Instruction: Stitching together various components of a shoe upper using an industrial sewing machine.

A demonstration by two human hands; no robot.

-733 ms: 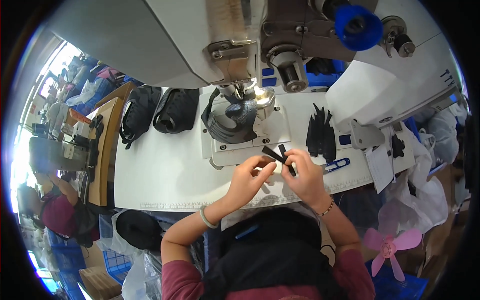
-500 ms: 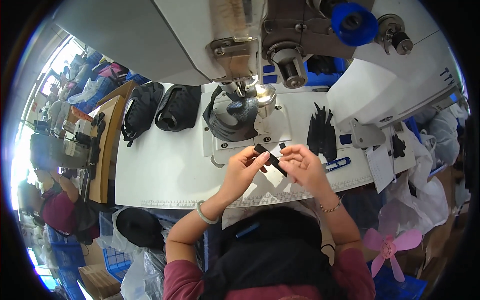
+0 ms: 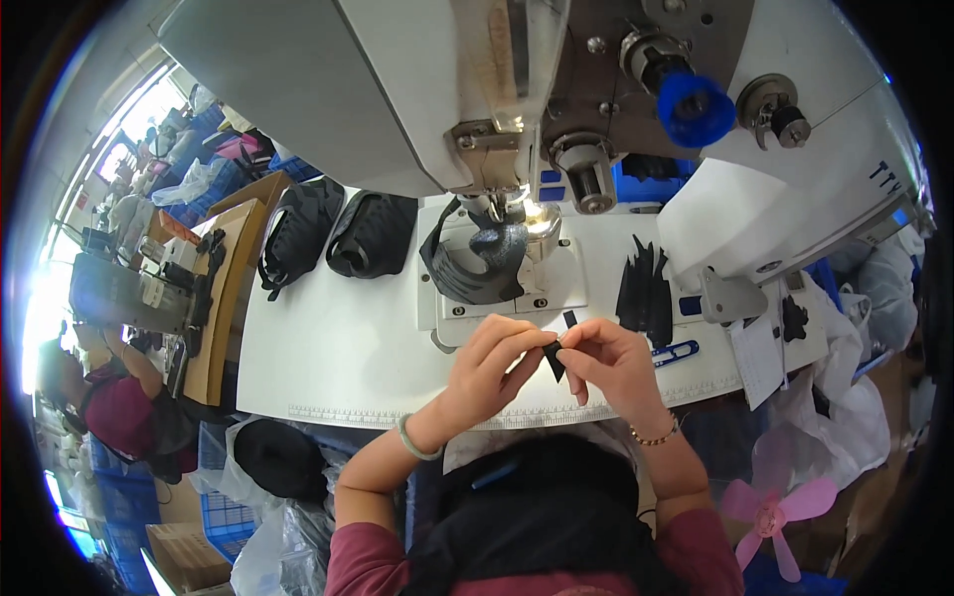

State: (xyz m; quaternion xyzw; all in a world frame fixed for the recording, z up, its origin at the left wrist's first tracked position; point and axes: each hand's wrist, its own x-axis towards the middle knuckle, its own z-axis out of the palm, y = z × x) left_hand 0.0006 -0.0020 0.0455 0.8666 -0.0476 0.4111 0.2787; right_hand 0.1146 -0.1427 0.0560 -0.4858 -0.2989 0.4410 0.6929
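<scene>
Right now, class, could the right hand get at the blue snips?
Probably yes: the right hand is just left of the snips, nothing visible between, though it seems to be pinching the black strip.

The window (image 3: 141, 117) glares white amid fisheye distortion.

My fingers (image 3: 515, 344) partly hide a black strip (image 3: 555, 364) at centre; the top edge crops the sewing machine (image 3: 278, 89).

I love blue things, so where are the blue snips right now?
In the head view, the blue snips lie right of centre on the white table, beside the right hand and just below the black pieces.
</scene>
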